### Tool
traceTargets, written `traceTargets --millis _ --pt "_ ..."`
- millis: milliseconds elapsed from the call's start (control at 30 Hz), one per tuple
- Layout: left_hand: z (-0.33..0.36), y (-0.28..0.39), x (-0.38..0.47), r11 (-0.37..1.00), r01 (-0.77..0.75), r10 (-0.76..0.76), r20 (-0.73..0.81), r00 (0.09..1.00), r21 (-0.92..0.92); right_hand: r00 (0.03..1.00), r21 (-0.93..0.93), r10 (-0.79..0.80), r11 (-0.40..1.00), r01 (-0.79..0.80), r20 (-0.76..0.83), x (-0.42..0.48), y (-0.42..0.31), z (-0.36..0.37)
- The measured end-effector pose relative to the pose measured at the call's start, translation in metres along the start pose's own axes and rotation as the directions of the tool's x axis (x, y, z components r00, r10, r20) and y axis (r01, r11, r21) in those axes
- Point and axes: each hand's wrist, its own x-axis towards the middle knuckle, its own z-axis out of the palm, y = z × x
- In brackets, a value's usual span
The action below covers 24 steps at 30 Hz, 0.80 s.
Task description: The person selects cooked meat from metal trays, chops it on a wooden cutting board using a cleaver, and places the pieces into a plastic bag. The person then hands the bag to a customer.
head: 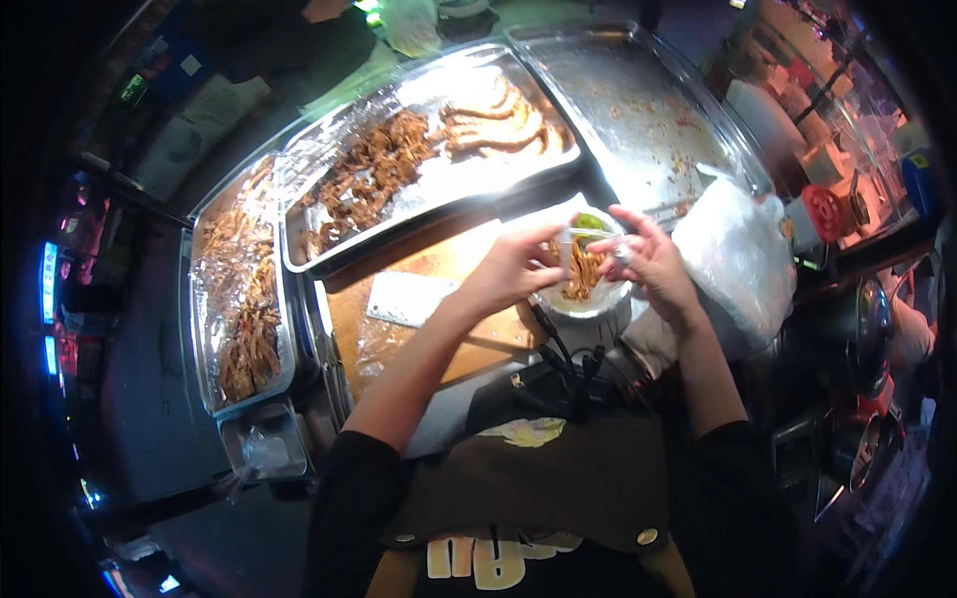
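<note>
My left hand and my right hand are raised over a round bowl, one at each side. Between them is a small clear plastic bag, pinched by the fingers of my left hand. My right fingers are spread near its other side; whether they grip it is unclear. Brown strips of food and something green show in the bowl. A cleaver lies on the wooden cutting board, left of the bowl, partly hidden by my left forearm.
Metal trays of cooked meat stand ahead and at the left. Another metal tray with food scraps is at the upper right. A full white plastic bag sits right of my right hand. Black cables lie near my apron.
</note>
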Motion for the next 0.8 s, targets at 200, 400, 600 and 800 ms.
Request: traceTargets --millis 200,400,600,800 --pt "0.012 -0.004 0.045 0.937 -0.314 0.308 0.06 0.95 0.154 1.0 -0.131 -0.002 0.991 0.0 -0.016 0.029 -0.004 0.028" --pt "0.006 -0.002 0.055 0.953 -0.303 0.301 0.142 0.943 -0.002 1.0 -0.309 0.029 0.951 -0.025 0.007 0.025 -0.021 0.029" --pt "-0.017 -0.009 0.058 0.967 -0.24 0.217 0.229 0.949 0.08 0.997 -0.498 -0.051 0.867 0.014 -0.06 0.033 -0.008 -0.001" --pt "-0.022 -0.025 0.031 0.935 -0.05 -0.078 0.341 0.937 0.351 0.94 -0.49 -0.057 0.863 -0.124 -0.338 0.029 0.034 -0.059"
